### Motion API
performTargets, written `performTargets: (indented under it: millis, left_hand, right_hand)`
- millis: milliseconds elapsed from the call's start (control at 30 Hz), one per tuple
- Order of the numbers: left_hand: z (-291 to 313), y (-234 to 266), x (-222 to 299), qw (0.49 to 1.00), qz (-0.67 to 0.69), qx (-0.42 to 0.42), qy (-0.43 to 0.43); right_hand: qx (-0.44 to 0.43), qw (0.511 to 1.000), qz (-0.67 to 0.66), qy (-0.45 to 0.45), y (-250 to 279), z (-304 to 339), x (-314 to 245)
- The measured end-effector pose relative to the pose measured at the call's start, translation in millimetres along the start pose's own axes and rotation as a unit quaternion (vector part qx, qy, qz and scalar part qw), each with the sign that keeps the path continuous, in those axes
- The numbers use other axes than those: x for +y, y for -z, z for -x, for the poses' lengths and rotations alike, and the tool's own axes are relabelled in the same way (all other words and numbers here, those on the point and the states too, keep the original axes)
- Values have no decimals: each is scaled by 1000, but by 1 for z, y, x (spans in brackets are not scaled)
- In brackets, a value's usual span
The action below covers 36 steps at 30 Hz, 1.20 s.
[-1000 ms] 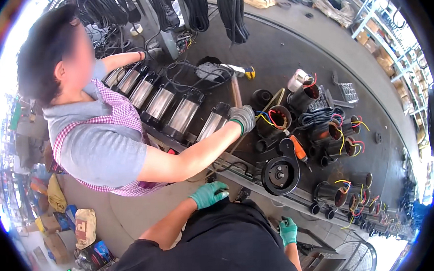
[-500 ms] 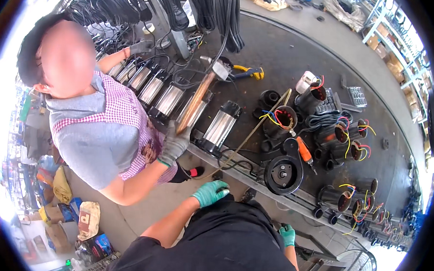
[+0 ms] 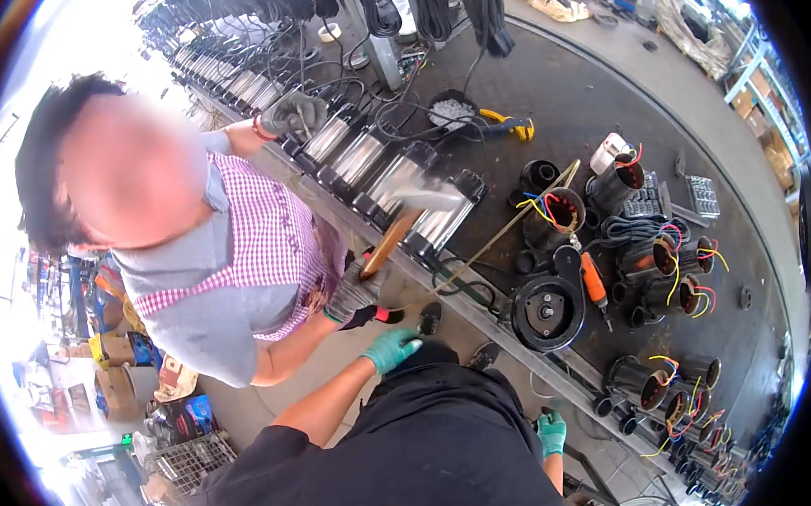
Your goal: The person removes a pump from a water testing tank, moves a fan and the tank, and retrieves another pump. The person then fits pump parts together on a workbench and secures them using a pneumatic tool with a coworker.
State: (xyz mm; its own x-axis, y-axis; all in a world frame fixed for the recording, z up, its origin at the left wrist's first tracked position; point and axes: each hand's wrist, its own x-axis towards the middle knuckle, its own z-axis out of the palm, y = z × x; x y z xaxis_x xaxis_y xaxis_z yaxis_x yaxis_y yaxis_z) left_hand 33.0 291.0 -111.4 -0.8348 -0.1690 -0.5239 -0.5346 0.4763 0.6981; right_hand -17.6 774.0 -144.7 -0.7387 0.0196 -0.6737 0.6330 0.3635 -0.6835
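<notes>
**Head view.** The person's left hand (image 3: 392, 349), in a teal glove, is held out over the floor just short of the desk (image 3: 588, 91). Its fingers are loosely extended and nothing is seen in it. The right hand (image 3: 551, 432), also teal-gloved, is seen low beside the desk's near rail (image 3: 518, 343). Whether it grips anything cannot be told.

A row of silvery motor housings (image 3: 365, 160) is laid along the near side of the desk. The end housing (image 3: 440, 220) lies ahead of the left hand, up and slightly to the right, with its long axis across the desk edge. The left hand is clearly the nearer of the two.

Between them a hammer (image 3: 396, 235) is held by a co-worker's grey-gloved hand (image 3: 353, 291). Its wooden handle slants up and right, and its blurred head is placed over the end housing. The co-worker's other gloved hand (image 3: 295, 113) is rested on a housing further along the row. A black round motor part (image 3: 546, 312) and an orange-handled tool (image 3: 593, 281) are seen to the right.

Compared with half a second earlier, the hammer head has been brought lower, onto or just above the end housing, and the grey-gloved hand has shifted slightly towards the desk. The teal-gloved hands are found almost where they were.
</notes>
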Motion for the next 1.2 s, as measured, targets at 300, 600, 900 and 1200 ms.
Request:
performTargets:
  millis: [300,600,900,1200]
  left_hand:
    - [131,-55,-125,892,273,122,339]
    - [190,-76,-102,908,218,88,346]
    - [183,-82,-143,862,404,107,287]
    - [238,-89,-170,902,307,88,289]
  right_hand:
    - [-77,991,103,25,16,-25,15]
    - [-80,991,102,-15,25,-12,1]
    - [-40,993,103,-49,22,45,42]
    - [-51,981,113,-149,24,112,99]
